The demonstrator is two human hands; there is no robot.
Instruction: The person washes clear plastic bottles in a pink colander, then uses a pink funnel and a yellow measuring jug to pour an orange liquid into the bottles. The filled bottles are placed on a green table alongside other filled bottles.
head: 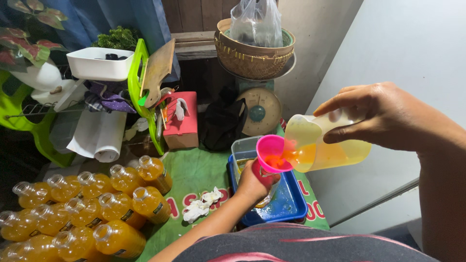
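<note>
Right hand (388, 116) grips the tilted juice jug (325, 140) at three o'clock; left hand (252, 184) clasps the bottle beneath the pink funnel (272, 153): best poured slowly

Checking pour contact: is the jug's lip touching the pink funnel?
Cannot tell. In the head view the jug lip overlaps the pink funnel rim; neither contact nor gap shows plainly.

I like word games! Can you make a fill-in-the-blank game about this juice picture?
1. The right hand tilts a clear jug of ____ juice.
2. The juice runs into a ____ funnel.
3. The left hand holds a bottle over a ____ tray.
4. The filled bottles have no ____ on.

Missing words: orange; pink; blue; caps
</note>
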